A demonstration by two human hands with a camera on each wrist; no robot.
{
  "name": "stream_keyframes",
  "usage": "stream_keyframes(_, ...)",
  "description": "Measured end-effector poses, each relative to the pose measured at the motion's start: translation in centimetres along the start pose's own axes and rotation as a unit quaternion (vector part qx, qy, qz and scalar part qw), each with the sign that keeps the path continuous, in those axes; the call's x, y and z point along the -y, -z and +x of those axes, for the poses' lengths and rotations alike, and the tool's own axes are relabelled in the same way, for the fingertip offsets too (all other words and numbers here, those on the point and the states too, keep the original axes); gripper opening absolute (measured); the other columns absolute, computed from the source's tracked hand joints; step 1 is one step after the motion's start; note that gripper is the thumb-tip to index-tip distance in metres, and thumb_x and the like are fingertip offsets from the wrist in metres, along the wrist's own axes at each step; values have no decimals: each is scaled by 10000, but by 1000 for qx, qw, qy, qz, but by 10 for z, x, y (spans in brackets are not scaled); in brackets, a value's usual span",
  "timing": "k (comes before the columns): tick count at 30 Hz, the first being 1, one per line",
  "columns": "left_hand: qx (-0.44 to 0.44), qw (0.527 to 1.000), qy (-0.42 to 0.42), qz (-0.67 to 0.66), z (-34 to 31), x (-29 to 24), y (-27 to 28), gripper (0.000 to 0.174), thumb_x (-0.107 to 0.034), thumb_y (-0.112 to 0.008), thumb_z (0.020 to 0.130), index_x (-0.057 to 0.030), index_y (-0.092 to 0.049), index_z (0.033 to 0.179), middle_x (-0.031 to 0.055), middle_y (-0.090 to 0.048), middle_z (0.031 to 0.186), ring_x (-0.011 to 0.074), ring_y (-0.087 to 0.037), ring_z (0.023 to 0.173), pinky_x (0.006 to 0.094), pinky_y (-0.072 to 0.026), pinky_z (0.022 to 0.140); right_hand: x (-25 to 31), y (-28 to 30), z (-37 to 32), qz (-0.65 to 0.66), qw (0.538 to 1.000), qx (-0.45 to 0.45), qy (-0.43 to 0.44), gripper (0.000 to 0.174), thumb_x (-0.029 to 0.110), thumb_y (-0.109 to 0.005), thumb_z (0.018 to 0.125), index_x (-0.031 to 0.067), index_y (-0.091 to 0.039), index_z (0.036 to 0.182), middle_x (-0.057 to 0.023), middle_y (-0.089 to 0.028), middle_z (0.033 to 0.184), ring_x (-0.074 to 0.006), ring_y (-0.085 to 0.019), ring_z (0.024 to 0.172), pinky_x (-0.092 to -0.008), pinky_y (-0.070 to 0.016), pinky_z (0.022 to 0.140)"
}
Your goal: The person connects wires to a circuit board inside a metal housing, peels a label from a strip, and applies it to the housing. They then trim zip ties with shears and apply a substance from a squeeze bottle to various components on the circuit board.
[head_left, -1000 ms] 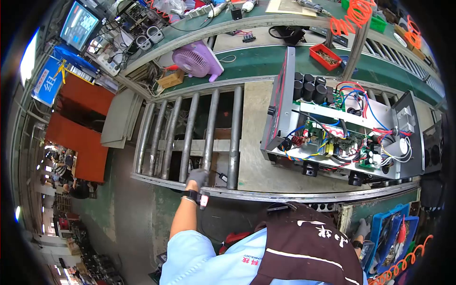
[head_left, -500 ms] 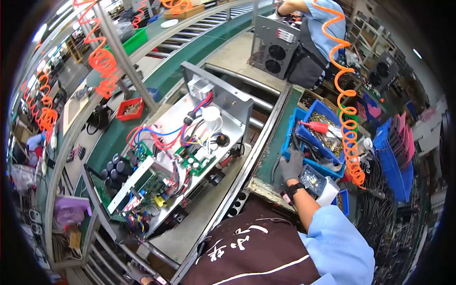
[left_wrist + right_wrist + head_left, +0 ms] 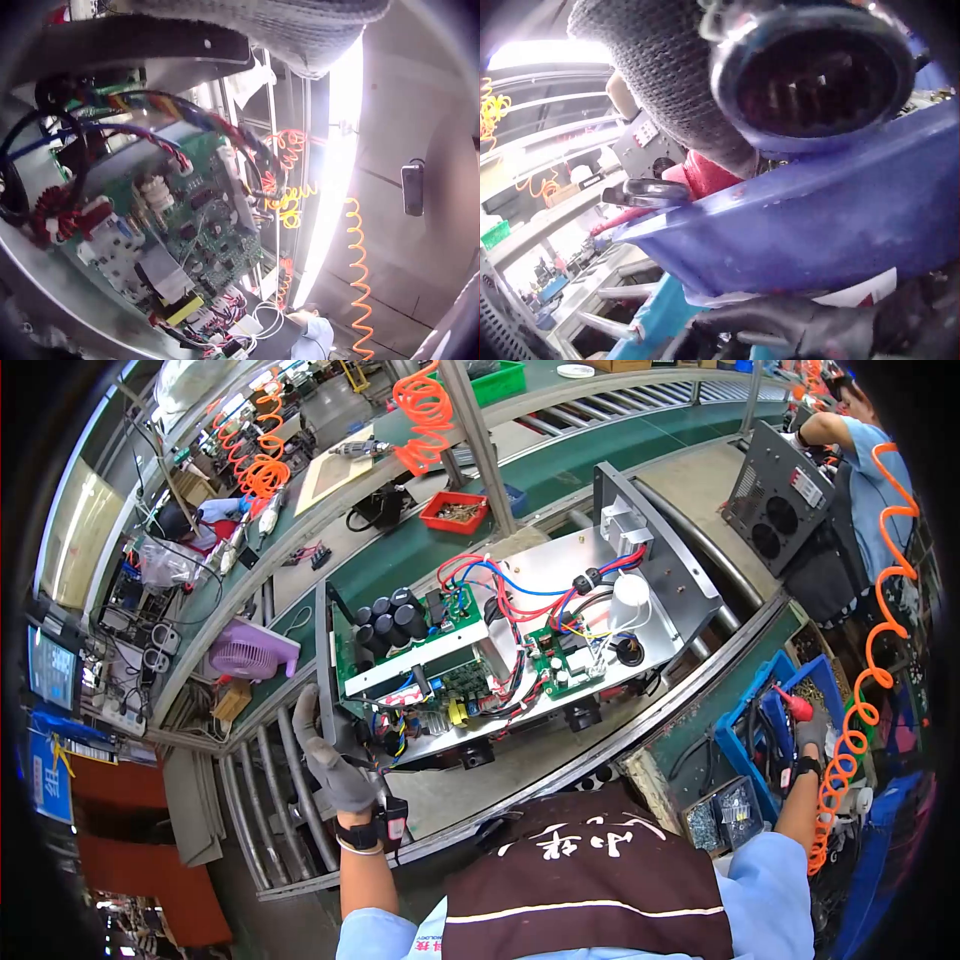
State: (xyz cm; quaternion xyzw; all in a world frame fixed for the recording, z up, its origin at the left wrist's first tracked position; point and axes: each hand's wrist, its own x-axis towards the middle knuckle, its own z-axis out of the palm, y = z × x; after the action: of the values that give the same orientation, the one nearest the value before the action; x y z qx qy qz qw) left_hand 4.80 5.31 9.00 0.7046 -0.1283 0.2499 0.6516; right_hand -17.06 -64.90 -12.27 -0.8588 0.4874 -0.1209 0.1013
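An open metal chassis full of circuit boards and coloured wires lies on the rollers. At its left end panel, my gloved left hand touches the dark panel with fingers extended along the outside. The left wrist view shows a grey glove finger over that panel's edge. My gloved right hand reaches into a blue parts bin, beside a red-capped bottle. In the right wrist view, a round, shiny metal-rimmed object is close to the glove; I cannot tell whether the hand holds it.
A clear tray of small screws sits near the bin. An orange coiled hose hangs close to the right arm. Beyond the chassis are a red parts box and a purple fan. Another person works at the far right.
The head view has swung right, then partway back. My left hand has come from the rollers to the chassis's end panel. My right hand has moved farther into the blue bin.
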Motion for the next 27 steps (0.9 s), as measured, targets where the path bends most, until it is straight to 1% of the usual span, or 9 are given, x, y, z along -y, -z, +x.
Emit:
stream_keyframes(5,-25,994,-32,101,2,6,7,643,-499,-435,901,38,-392,1252,140,-440,1242,234,-446,1148,368,-339,991,-2,9,-6,11,999,30,22,505,30,-592,642,23,-523,1142,-219,-549,1070,-381,-527,1020,-396,-416,875)
stream_keyframes(8,-28,989,-41,140,4,10,9,545,-404,-449,918,50,-430,1219,139,-456,1229,226,-452,1131,364,-334,987,-9,10,-11,75,994,-44,60,491,37,-591,627,10,-516,1112,-179,-565,1023,-330,-554,959,-365,-426,846)
stream_keyframes(10,-31,966,-86,243,5,2,6,442,-306,-448,919,45,-471,1185,139,-476,1213,223,-457,1119,359,-332,985,-7,26,-18,280,951,75,-110,500,56,-589,623,19,-506,1115,-132,-562,992,-236,-553,905,-322,-425,820)
stream_keyframes(12,-36,970,-93,223,6,6,5,398,-254,-443,903,43,-492,1163,149,-489,1200,240,-457,1124,366,-322,992,-38,10,-23,323,946,-17,-33,458,111,-622,683,35,-506,1119,-77,-551,951,-161,-530,840,-300,-429,772)
stream_keyframes(15,-63,974,-98,195,6,12,1,324,-172,-447,886,42,-521,1118,155,-511,1170,254,-475,1104,372,-327,987,24,57,-69,483,869,-60,-88,377,241,-630,801,45,-505,1098,-29,-553,902,-88,-477,722,-238,-388,630)
stream_keyframes(18,-66,970,-104,210,6,16,3,297,-82,-388,884,50,-518,1116,141,-516,1184,229,-478,1104,346,-330,982,35,59,-96,710,694,-4,-120,343,363,-611,827,86,-513,1004,1,-494,774,-69,-422,610,-208,-318,467)
stream_keyframes(19,-77,968,-101,217,6,14,1,293,-78,-390,877,52,-525,1102,145,-524,1174,236,-479,1104,352,-328,984,49,62,-110,710,692,-12,-126,343,363,-611,827,86,-513,1004,1,-494,774,-69,-422,610,-208,-318,467)
stream_keyframes(22,-87,965,-123,214,7,15,-2,280,-70,-398,857,64,-543,1056,162,-541,1149,259,-485,1102,379,-316,991,95,64,-143,865,498,56,-30,376,386,-601,838,89,-494,1042,-16,-504,779,-100,-392,584,-230,-329,473)
stream_keyframes(27,-82,964,-141,211,9,21,1,268,-67,-391,856,68,-544,1028,174,-536,1144,272,-498,1076,383,-352,966,189,68,-189,880,468,52,-66,421,385,-645,809,54,-512,1032,-32,-530,836,-97,-410,602,-224,-348,489)
